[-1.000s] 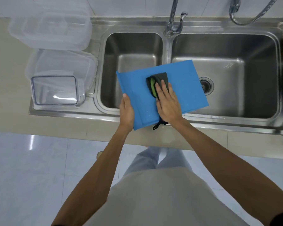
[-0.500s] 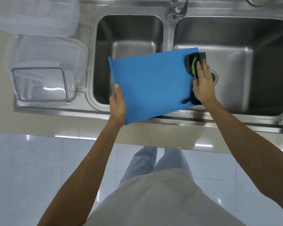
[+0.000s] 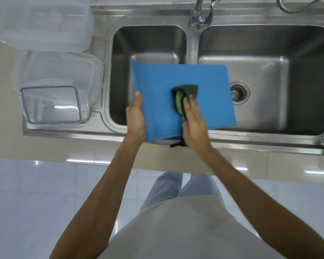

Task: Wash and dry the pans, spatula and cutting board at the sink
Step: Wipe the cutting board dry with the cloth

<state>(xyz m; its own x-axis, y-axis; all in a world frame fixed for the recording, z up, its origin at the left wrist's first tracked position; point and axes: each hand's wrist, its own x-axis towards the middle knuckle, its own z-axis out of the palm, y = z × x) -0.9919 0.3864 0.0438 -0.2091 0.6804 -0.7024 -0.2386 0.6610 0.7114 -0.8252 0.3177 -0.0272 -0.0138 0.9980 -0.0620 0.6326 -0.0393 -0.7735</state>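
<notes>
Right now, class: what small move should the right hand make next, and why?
Probably sweep the scrubber toward the far left corner of the cutting board: the right hand presses it mid-board, and the left hand steadies the near-left edge.

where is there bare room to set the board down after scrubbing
The right basin is bare past the drain, out to its right wall. The left basin is bare behind the board. The counter strip in front of the sink is bare too. Left of the sink is crowded with clear tubs.
</notes>
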